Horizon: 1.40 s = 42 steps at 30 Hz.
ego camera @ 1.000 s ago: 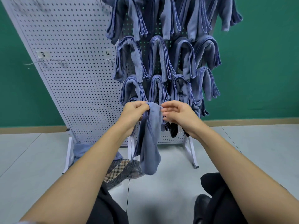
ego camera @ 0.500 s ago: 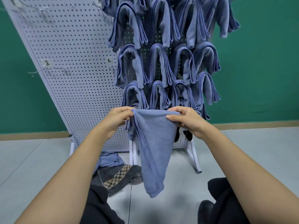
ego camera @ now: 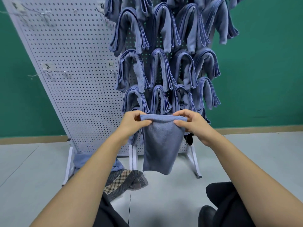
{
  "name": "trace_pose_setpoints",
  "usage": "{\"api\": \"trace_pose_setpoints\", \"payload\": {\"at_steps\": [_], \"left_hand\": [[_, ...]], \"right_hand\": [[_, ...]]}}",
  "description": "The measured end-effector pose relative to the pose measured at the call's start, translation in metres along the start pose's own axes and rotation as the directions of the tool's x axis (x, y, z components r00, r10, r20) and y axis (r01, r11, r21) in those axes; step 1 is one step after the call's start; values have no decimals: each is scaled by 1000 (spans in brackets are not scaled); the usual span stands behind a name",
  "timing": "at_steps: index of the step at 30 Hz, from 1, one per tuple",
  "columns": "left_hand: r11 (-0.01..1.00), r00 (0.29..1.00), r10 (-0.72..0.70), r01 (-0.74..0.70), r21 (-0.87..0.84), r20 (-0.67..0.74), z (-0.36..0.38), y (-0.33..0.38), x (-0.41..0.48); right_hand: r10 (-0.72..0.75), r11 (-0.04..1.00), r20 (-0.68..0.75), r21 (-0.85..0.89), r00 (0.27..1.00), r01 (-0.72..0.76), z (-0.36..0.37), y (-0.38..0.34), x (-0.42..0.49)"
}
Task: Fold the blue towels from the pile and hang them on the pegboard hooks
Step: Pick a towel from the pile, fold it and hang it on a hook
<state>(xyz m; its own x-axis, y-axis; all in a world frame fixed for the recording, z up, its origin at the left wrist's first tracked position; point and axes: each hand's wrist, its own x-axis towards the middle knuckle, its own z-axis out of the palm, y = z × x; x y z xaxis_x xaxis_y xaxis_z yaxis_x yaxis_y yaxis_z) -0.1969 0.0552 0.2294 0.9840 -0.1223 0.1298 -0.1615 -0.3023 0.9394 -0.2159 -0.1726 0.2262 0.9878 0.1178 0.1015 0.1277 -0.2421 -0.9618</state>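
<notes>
Item: blue towel, folded into a narrow hanging panel. Its top edge is rolling over into a rounded fold and its lower end is tapering to a blunt corner above the grey floor. The surface is showing matte, finely textured and evenly dusty blue; the number of layers cannot be told. The left hand is pinching the left end of the top fold, thumb in front and fingers curling behind. The right hand is pinching the right end likewise, its index finger arching over the edge. The towel is hanging in the air between both hands, just in front of the lowest row of hung towels on the white pegboard. The topmost row is being cut off by the frame edge. Bare hooks and paper labels are showing on the board's left half, the writing too blurred to read. The pile at the board's foot is lying largely hidden behind the left forearm, touching a checked cloth. Something dark is peeking out below the right hand, unidentifiable.
</notes>
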Motion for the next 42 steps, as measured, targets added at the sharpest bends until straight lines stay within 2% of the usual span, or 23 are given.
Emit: {"api": "trace_pose_setpoints", "payload": {"at_steps": [4, 6, 9, 12, 16, 21, 25, 27, 29, 31, 33, 34, 35, 36, 39, 42], "left_hand": [[970, 999, -32, 37, -242, 23, 10, 10, -1], [959, 998, -9, 27, -281, 64, 18, 17, -4], [962, 988, 70, -29, -273, 141, 31, 25, -9], [960, 976, 109, -54, -273, 188, 36, 30, -9], [941, 990, 81, -38, -336, 114, 30, 31, -6], [909, 999, -41, 26, -416, -27, 31, 26, -4], [877, 983, -185, 166, -451, 3, 41, 6, -15], [819, 956, -288, 271, -505, 45, 48, -7, -26], [733, 906, -396, 410, -544, 149, 53, -20, -36], [580, 831, -466, 547, -603, 306, 56, -32, -43], [356, 767, -475, 616, -703, 432, 52, -42, -46], [272, 764, -444, 613, -742, 469, 50, -45, -46], [234, 779, -411, 593, -771, 474, 46, -46, -46], [237, 801, -384, 565, -790, 459, 41, -45, -45], [444, 859, -391, 491, -750, 331, 13, -40, -28], [519, 868, -419, 470, -714, 266, -22, -38, -7]], "right_hand": [[9, 999, -35, -40, 999, -10, -15, -4, -7], [-27, 992, -15, -121, 1000, 25, -25, -10, -10], [-46, 929, 134, -358, 990, 91, -30, -25, -13], [-15, 812, 263, -559, 965, 165, -21, -43, -12], [-76, 645, 208, -736, 975, 207, -16, -61, 1], [-126, 589, 211, -770, 969, 245, -8, -88, 9], [-186, 641, 222, -711, 957, 290, -14, -123, 3], [-217, 678, 196, -674, 956, 292, -19, -142, -3], [-266, 733, 148, -611, 953, 299, -26, -160, -7], [-324, 802, 67, -510, 944, 311, -38, -172, -7], [-351, 874, -33, -369, 936, 315, -53, -171, -1], [-344, 900, -82, -314, 935, 303, -60, -164, 2], [-325, 919, -123, -274, 938, 282, -66, -153, 6], [-293, 938, -163, -238, 942, 251, -72, -140, 8], [-113, 992, -254, -82, 961, 95, -80, -88, 13], [213, 971, -165, 147, 963, -190, -79, -40, 12]]}}
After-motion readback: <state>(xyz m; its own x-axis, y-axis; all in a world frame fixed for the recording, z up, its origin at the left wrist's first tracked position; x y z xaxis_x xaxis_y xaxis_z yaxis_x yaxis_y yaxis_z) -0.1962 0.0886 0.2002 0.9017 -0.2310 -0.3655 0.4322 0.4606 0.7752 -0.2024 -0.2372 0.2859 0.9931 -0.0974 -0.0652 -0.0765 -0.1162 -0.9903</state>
